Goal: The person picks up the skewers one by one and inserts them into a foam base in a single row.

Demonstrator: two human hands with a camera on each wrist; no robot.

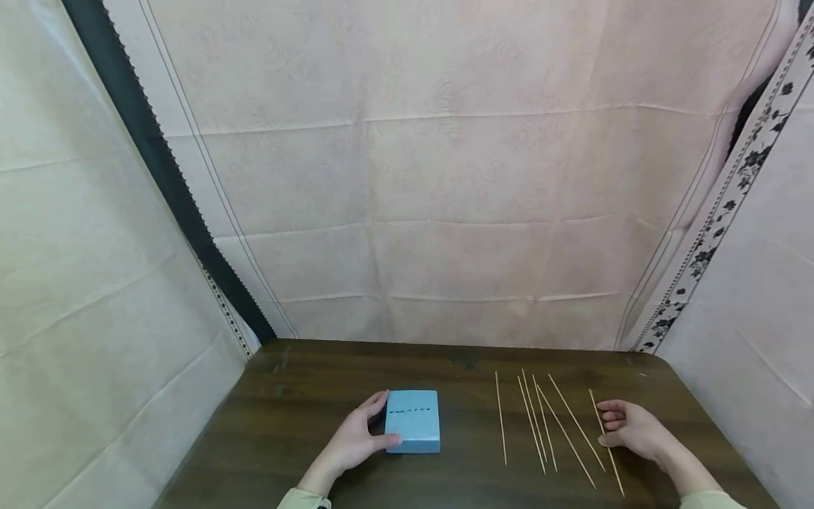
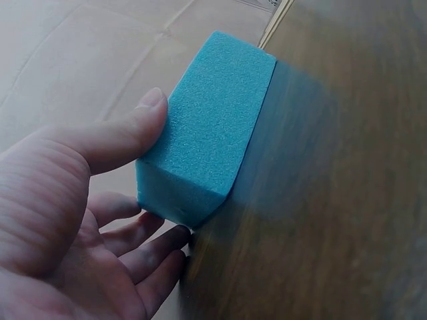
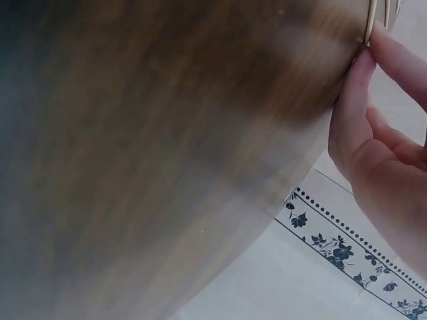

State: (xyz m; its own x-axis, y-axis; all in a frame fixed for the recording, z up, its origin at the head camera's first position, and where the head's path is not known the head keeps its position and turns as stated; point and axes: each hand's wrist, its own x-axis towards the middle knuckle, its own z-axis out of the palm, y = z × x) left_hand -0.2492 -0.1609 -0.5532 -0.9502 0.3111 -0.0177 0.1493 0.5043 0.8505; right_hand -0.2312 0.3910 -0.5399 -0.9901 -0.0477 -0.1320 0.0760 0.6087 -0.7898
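Observation:
In the head view, a light blue foam block with a row of small dark marks on top sits on the table. My left hand holds its left end, thumb on the near side and fingers toward the far side; the left wrist view shows the thumb pressed on the block. To the right, my right hand is at the rightmost thin wooden stick. Its thumb and index fingertips touch that stick at separate places along its length. The stick lies on the table.
Several more thin sticks lie roughly lengthwise between the block and my right hand, some crossing or close together. The dark wooden table ends at a pale cloth wall behind, with cloth sides at left and right.

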